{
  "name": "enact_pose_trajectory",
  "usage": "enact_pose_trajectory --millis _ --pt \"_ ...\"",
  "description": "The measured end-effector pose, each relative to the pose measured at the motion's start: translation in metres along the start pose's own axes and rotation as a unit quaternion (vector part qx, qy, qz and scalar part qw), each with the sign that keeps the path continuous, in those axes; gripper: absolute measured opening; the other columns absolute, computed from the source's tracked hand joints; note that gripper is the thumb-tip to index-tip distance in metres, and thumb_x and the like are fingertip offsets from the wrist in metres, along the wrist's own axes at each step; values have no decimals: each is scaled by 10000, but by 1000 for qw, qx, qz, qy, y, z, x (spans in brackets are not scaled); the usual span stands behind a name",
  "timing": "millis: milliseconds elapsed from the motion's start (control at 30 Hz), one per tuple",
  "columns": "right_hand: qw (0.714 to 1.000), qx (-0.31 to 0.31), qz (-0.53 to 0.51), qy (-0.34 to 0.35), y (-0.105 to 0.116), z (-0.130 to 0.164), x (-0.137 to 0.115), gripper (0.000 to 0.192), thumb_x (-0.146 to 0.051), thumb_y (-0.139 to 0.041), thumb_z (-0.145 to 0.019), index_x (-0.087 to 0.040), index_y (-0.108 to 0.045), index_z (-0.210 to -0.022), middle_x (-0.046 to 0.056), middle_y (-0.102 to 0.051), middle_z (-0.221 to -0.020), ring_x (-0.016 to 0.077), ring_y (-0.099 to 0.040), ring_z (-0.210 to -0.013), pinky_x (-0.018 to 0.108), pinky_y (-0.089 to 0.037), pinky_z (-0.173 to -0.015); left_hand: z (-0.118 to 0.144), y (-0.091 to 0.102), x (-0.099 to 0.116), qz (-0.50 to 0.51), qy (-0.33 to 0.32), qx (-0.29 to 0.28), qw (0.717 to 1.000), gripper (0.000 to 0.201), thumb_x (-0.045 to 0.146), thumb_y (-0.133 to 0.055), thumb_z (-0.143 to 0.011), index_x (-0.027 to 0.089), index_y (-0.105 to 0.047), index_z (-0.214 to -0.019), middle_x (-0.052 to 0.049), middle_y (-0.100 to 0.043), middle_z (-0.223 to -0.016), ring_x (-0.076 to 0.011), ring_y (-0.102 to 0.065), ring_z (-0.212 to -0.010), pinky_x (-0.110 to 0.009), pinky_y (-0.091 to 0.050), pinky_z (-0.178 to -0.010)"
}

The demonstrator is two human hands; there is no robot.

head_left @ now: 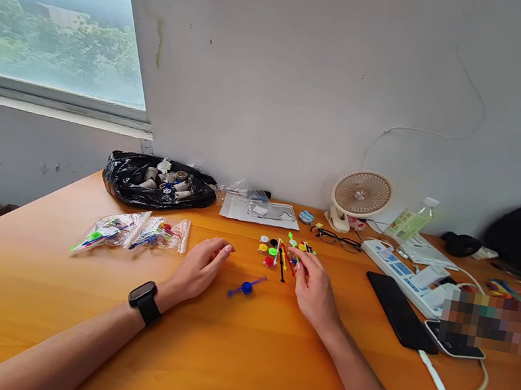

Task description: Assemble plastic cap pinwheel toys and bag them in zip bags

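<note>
My left hand (200, 266), a dark watch (145, 301) on its wrist, rests on the table with loosely bent fingers and nothing visible in them. Between my hands lies a blue piece (247, 288), a round disc crossed by a thin slanted stick. My right hand (316, 292) reaches over a group of coloured plastic sticks (282, 263), its index finger and thumb apart at their right side. Left of the sticks are several small round discs, among them a red disc (269, 262) and a green disc (273, 251). My right fingers partly hide the pieces beneath.
Clear bags of coloured parts (160, 233) lie to the left. Behind them is a black plastic bag (117, 176) with cardboard tubes. Papers (238, 208), glasses (336, 238), a fan (362, 193), a bottle (411, 221), a power strip (394, 265) and a black phone-like slab (397, 306) line the back and right.
</note>
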State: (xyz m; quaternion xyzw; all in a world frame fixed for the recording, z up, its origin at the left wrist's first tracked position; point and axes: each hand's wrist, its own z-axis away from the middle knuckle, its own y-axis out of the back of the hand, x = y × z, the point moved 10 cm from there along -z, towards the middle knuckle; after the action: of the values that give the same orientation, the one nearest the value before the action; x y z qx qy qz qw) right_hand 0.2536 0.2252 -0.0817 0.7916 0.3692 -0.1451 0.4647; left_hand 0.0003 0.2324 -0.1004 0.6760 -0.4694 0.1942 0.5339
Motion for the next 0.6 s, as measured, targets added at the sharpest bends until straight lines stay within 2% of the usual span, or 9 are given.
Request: enact_pose_trajectory --millis 167,267,400,500,600 --pt "995 -81 -10 65 -17 5 -21 527 -14 -386 -945 -259 -752 -1237 81 -680 -1096 229 -655 -1020 369 -530 -935 0 -1 0 -4 2 -6 1000 428 525 -385 -1095 224 -682 -1026 -80 -719 -1003 -256 -659 -964 -355 -511 -863" --pt "991 -109 15 78 -25 9 -26 492 3 -393 -933 -233 -783 -1120 78 -676 -1012 230 -640 -983 364 -521 -917 0 -2 -1 -1 3 -7 1000 417 516 -390 -1095 223 -681 -1034 -80 -718 -1008 -253 -658 -965 -353 -511 -859" --pt "992 -94 62 52 -20 7 -19 394 -35 -414 -938 -190 -774 -980 83 -668 -940 242 -641 -928 367 -516 -871 0 -2 -2 -5 3 -7 1000 414 517 -395 -1094 221 -678 -1027 -77 -714 -993 -248 -650 -949 -349 -505 -851" --pt "994 -77 75 26 -14 5 -11 360 -64 -413 -937 -188 -750 -943 75 -667 -931 232 -656 -870 352 -513 -827 0 -2 0 -9 0 -9 1000 421 523 -391 -1094 220 -674 -1015 -75 -709 -978 -246 -644 -929 -345 -501 -831" --pt "997 -54 44 14 -7 4 -9 349 -84 -410 -933 -210 -735 -957 68 -698 -981 230 -670 -898 345 -512 -834 0 -2 2 -7 0 -9 1000 425 516 -388 -1094 218 -678 -1005 -78 -711 -977 -248 -649 -927 -345 -505 -823"
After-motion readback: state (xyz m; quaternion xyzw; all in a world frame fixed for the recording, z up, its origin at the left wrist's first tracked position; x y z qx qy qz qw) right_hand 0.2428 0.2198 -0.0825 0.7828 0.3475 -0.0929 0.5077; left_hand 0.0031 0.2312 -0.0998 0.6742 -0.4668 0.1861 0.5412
